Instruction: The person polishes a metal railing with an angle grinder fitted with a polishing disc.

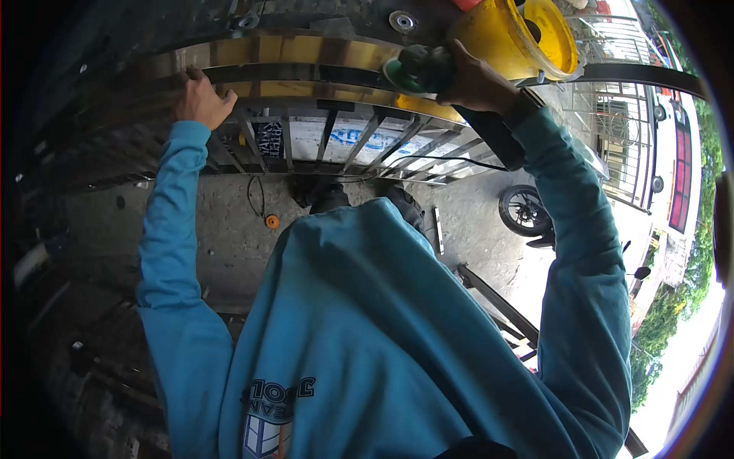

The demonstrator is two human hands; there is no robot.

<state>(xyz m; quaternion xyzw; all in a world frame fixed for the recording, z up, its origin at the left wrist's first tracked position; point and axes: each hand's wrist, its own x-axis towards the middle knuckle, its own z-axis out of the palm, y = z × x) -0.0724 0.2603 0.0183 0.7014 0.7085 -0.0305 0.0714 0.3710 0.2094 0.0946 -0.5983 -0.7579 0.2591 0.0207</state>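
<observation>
My right hand (pixel 483 83) is closed around an angle grinder (pixel 430 69) with a green and dark body. Its disc faces left, close above the shiny metal bars; contact cannot be made out. Over at the left, my left hand (pixel 202 103) has its fingers curled over a long flat metal bar (pixel 298 90), thumb sticking out to the side. A second metal bar (pixel 306 52) runs parallel just beyond it. Both belong to a frame whose dark slats (pixel 329 138) reach down towards the ground. A black cord (pixel 459 160) trails beneath the grinder.
A yellow bucket (pixel 501 38) stands beyond my right hand. Past the bars lies a round disc (pixel 403 21). On the concrete floor are an orange round piece (pixel 272 222) and a metal strip (pixel 438 231). A motorcycle wheel (pixel 526 210) and a white vehicle (pixel 677 161) appear at right.
</observation>
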